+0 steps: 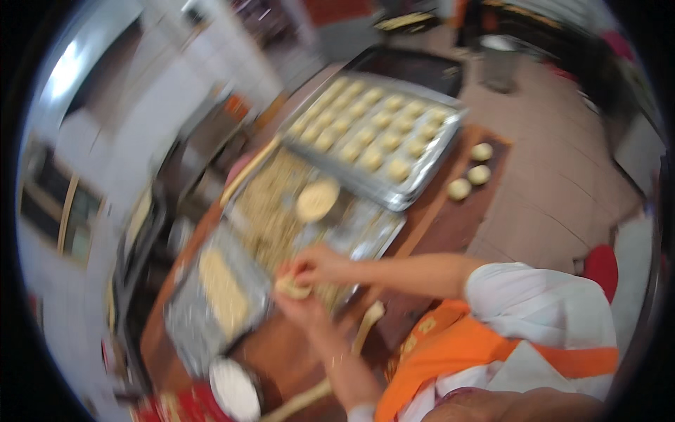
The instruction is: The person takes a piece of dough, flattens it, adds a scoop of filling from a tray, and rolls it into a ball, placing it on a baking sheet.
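Slightly blurred, my left hand [301, 307] cups a pale round piece of dough [290, 284] from below. The fingers of my right hand [316, 264] are closed on the dough's upper side. Behind my hands is a metal tray [383, 232] with crumbly tan filling [260, 221] and a round bowl [316, 200] of pale contents. To the left, a plastic-covered tray [188, 327] holds a flat pale slab [223, 288]. A long dough rope [302, 404] lies on the wooden table near my left forearm.
A tray [443, 155] with rows of dough balls stands at the back, before a dark tray [394, 67]. Several dough balls [479, 174] sit on the table's right part. A container of white powder [233, 387] is at the lower left. A metal bucket [498, 67] stands beyond the table.
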Demonstrator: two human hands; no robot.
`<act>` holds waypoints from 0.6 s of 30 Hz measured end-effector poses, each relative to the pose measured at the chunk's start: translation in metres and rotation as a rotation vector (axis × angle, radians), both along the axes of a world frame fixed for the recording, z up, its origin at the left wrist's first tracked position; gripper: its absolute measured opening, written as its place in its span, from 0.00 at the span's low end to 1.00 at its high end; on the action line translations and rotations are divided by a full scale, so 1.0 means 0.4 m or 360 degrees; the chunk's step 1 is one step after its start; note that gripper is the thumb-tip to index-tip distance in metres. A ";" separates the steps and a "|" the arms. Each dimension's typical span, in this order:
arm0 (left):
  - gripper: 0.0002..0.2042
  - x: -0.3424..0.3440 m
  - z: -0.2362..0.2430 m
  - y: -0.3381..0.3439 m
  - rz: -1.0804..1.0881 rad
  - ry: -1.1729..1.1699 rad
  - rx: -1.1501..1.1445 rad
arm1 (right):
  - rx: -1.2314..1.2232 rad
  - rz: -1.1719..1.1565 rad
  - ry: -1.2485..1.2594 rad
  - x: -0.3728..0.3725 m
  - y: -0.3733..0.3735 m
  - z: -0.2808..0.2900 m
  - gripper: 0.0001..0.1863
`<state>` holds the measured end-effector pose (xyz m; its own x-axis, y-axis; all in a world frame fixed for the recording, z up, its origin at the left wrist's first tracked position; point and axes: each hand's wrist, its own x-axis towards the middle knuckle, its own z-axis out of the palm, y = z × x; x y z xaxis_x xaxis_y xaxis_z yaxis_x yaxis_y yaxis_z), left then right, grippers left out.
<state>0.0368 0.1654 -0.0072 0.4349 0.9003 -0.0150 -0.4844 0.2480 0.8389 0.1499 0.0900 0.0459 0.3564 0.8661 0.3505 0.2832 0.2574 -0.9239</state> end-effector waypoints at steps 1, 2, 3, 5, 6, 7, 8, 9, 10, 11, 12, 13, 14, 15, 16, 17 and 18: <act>0.18 0.035 0.025 -0.029 -0.0008 -0.0011 -0.0009 | 0.0263 -0.0184 -0.0393 -0.001 0.005 -0.031 0.09; 0.18 0.046 0.039 -0.046 0.0008 -0.0063 -0.0064 | 0.0371 -0.0280 -0.0411 -0.018 0.006 -0.047 0.07; 0.18 0.047 0.049 -0.050 0.0001 -0.0149 -0.0174 | 0.0354 -0.0298 -0.0486 -0.049 -0.007 -0.030 0.06; 0.20 0.044 0.067 -0.068 -0.0127 -0.0434 -0.0560 | 0.0175 -0.0255 -0.0606 -0.062 -0.049 0.027 0.08; 0.20 0.041 0.077 -0.065 -0.0062 -0.0493 -0.0630 | 0.0026 -0.0171 -0.0644 -0.059 -0.048 0.039 0.08; 0.20 0.047 0.093 -0.056 -0.0022 -0.0554 -0.0691 | 0.0092 -0.0187 -0.0648 -0.041 -0.032 0.043 0.10; 0.20 0.041 0.103 -0.045 0.0011 -0.0616 -0.0753 | 0.0156 -0.0210 -0.0652 -0.025 -0.014 0.046 0.11; 0.20 0.042 0.056 -0.051 0.0043 -0.0768 -0.0866 | 0.0189 -0.0182 -0.0642 0.007 -0.021 0.037 0.13; 0.20 0.029 -0.007 -0.011 0.0021 -0.0932 -0.0947 | 0.0176 -0.0230 -0.0376 0.011 -0.003 0.042 0.18; 0.19 0.039 -0.042 0.008 -0.0042 -0.1086 -0.1042 | 0.0022 -0.0275 -0.0752 0.014 0.010 0.005 0.19; 0.19 0.067 -0.011 -0.005 0.0032 -0.0863 -0.1117 | -0.0149 -0.0337 -0.1116 0.023 0.030 -0.059 0.21; 0.18 0.081 0.051 -0.023 0.0118 -0.0629 -0.1172 | -0.0318 -0.0383 -0.1464 0.024 0.044 -0.096 0.23; 0.18 0.067 0.090 -0.022 0.0242 -0.0409 -0.1197 | -0.0782 -0.0235 -0.1626 0.019 0.056 -0.065 0.28; 0.17 0.063 0.087 -0.011 0.0216 -0.0498 -0.1155 | -0.0547 -0.0075 -0.1124 0.035 0.058 -0.051 0.29; 0.17 0.050 0.057 -0.016 0.0188 -0.0565 -0.1148 | -0.0355 0.0087 -0.0605 0.053 0.036 -0.058 0.30; 0.17 0.043 0.029 -0.018 0.0160 -0.0632 -0.1140 | -0.0165 0.0240 -0.0082 0.064 0.024 -0.064 0.32; 0.17 0.047 0.023 -0.019 0.0153 -0.0676 -0.1171 | -0.0253 0.0443 0.0357 0.045 0.020 -0.036 0.35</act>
